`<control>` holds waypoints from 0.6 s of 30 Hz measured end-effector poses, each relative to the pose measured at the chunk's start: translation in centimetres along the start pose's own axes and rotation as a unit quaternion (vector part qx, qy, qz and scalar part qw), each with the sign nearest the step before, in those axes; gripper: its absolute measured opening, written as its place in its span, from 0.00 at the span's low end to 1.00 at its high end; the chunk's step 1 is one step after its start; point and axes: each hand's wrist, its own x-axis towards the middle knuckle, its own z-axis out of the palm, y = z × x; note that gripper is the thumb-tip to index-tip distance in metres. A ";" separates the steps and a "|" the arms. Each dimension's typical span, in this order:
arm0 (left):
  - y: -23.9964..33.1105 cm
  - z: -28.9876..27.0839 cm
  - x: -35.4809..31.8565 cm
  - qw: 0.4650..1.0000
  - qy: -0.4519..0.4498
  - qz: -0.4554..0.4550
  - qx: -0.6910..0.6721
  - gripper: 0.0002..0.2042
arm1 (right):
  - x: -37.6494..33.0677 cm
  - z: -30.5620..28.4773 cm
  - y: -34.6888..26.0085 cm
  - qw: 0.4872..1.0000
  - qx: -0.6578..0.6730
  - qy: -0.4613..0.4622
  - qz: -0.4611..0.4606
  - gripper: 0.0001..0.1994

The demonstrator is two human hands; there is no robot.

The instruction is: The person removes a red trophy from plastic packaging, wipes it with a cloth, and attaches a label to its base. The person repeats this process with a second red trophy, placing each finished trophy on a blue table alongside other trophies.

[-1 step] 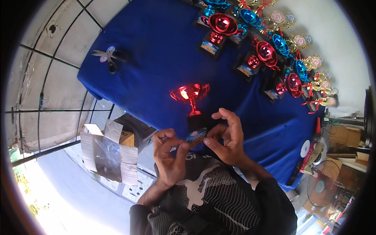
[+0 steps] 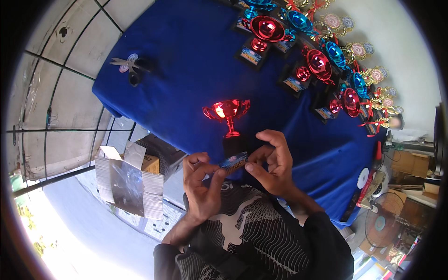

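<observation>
A small dark-blue printed label [image 2: 233,161] is held in front of my chest. Its left end is pinched between thumb and fingers of my left hand [image 2: 201,186]. At its right end are the thumb and a bent finger of my right hand [image 2: 274,165], whose index finger sticks up off the label. Just beyond stands a shiny red trophy cup [image 2: 227,109] with two handles. Its black base [image 2: 233,143] is partly hidden behind the label and my fingers.
A blue cloth [image 2: 177,79] covers the table. Scissors [image 2: 128,64] lie on a round sticker at far left. Red trophies [image 2: 318,64], blue trophies [image 2: 334,52] and gold ones [image 2: 357,49] line the far right. An open carton [image 2: 128,184] stands left, a fan [image 2: 383,219] right.
My right hand has shifted very slightly to the right at the label's end. The left hand and the red trophy cup stay in place.
</observation>
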 end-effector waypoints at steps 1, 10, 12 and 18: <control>0.0 0.1 0.0 1.000 -0.014 -0.009 -0.007 0.04 | 0.1 -0.1 -0.1 0.999 -0.052 -0.013 -0.010 0.23; -0.2 1.3 1.0 0.994 -0.058 -0.059 -0.078 0.05 | 0.0 -1.0 1.0 0.998 -0.022 0.023 0.059 0.06; -0.4 1.6 1.2 0.992 -0.060 -0.067 -0.083 0.05 | -0.1 -1.2 1.1 0.996 -0.006 0.016 0.083 0.05; -1.3 2.1 1.8 0.991 -0.038 -0.093 -0.088 0.08 | 0.2 -1.7 1.2 0.985 -0.169 0.009 0.029 0.07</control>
